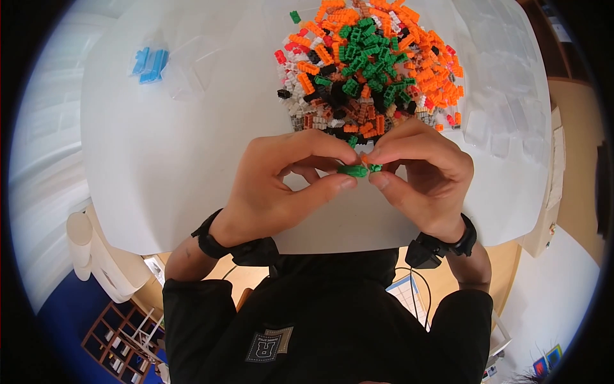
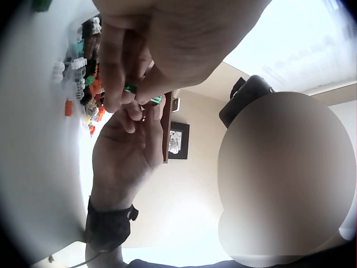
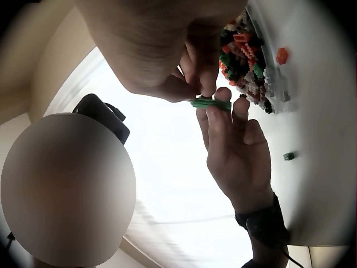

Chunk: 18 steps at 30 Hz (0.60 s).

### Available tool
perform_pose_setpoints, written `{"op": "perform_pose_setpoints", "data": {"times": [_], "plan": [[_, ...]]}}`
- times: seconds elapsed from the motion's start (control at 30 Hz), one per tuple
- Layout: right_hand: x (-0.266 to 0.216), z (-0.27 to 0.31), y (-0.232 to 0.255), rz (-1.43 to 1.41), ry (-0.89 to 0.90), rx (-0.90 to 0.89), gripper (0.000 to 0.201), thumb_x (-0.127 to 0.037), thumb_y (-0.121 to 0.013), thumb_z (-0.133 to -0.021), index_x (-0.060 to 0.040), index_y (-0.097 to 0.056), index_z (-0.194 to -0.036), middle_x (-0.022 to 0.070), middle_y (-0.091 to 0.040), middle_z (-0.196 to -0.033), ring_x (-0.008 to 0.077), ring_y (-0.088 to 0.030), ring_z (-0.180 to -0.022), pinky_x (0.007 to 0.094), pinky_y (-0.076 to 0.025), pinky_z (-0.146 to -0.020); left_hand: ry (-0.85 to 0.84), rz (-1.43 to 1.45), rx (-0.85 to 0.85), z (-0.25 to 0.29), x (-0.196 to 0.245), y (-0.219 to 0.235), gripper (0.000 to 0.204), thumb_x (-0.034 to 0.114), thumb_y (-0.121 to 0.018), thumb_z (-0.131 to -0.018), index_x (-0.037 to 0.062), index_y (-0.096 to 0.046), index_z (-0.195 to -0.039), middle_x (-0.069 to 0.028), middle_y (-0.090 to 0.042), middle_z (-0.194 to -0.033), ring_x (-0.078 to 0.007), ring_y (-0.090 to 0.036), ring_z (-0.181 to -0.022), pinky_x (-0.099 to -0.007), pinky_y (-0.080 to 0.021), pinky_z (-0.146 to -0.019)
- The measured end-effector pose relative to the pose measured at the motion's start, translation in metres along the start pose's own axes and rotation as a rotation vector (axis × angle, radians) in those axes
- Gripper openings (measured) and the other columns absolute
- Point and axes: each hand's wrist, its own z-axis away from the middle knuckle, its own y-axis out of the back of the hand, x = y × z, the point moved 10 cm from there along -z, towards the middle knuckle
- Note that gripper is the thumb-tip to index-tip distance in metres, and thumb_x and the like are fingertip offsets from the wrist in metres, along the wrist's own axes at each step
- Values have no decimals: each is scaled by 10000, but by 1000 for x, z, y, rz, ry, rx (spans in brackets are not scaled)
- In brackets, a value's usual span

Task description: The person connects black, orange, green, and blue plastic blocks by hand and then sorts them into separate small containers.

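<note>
My left hand pinches a small green building brick piece between thumb and forefinger, above the near part of the table. Opposite it, my right hand pinches another small green brick, its thumb and fingertips almost meeting the left ones. A bit of orange shows between the fingertips. In the right wrist view the green piece looks long, flat and layered, with fingers of both hands at its ends. Fingertips partly hide the pieces in every view.
Just beyond the hands lies a large heap of loose bricks, with green ones on top and orange ones around. Light-blue pieces in clear plastic lie at the left of the white table. Clear plastic trays line the right side.
</note>
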Motion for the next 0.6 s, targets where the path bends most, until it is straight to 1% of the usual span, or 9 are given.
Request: {"op": "perform_pose_setpoints", "data": {"times": [0.07, 0.13, 0.17, 0.23, 0.3, 0.43, 0.5, 0.6], "plan": [[-1, 1, -1, 32, 6, -13, 260, 151, -660, -726, 22, -668, -952, 127, -647, -906, 151, -652, -728, 230, -520, -594, -18, -9, 3, 0, 2, -2, 238, -88, -657, -797, -69, -595, -1026, -175, -644, -1006, -218, -686, -810, -265, -565, -606], [-1, 1, -2, 64, 12, -28, 258, 148, -665, -725, 23, -668, -951, 121, -660, -890, 146, -653, -725, 234, -524, -601, 12, -9, 58, 0, 0, 2, 225, 1, -686, -806, 15, -646, -1027, -83, -688, -962, -140, -675, -816, -226, -528, -621], [0, 2, -3, 85, 6, -25, 258, 143, -673, -722, 25, -666, -952, 115, -669, -875, 144, -655, -725, 233, -524, -602, 11, -9, 58, 0, 0, 2, 225, 1, -686, -806, 15, -646, -1027, -83, -688, -962, -140, -675, -816, -226, -528, -621], [0, 3, -4, 107, -2, -24, 259, 137, -681, -719, 28, -665, -953, 109, -677, -860, 141, -656, -725, 233, -523, -604, -45, -54, 55, 0, 4, 2, 225, -4, -689, -797, 24, -651, -1017, -76, -694, -937, -139, -680, -798, -224, -526, -609], [1, 6, 2, 88, -15, 56, 250, 133, -690, -717, 26, -670, -943, 107, -678, -850, 143, -654, -718, 233, -518, -598, -76, -89, 54, -2, 6, 3, 221, -7, -692, -790, 26, -654, -1006, -71, -695, -926, -140, -681, -793, -224, -525, -600], [-5, 1, 2, 139, 34, 24, 238, 126, -708, -706, 14, -686, -915, 111, -678, -855, 149, -650, -720, 238, -514, -604, -163, -169, 82, -2, 13, 3, 205, -18, -700, -772, 31, -661, -967, -66, -693, -911, -146, -684, -777, -224, -520, -572], [-14, -1, -2, 201, 122, 1, 237, 112, -733, -686, 0, -702, -892, 115, -679, -848, 158, -648, -729, 249, -515, -622, -173, -177, 90, -2, 14, 2, 200, -20, -702, -771, 31, -660, -960, -66, -691, -906, -147, -684, -773, -224, -518, -564], [-8, 1, -1, 179, 72, 28, 247, 102, -745, -674, -9, -711, -893, 116, -681, -841, 168, -651, -739, 255, -515, -635, -192, -200, 99, -1, 17, 3, 198, -26, -705, -767, 29, -659, -951, -67, -689, -900, -148, -683, -766, -222, -516, -553]]}}
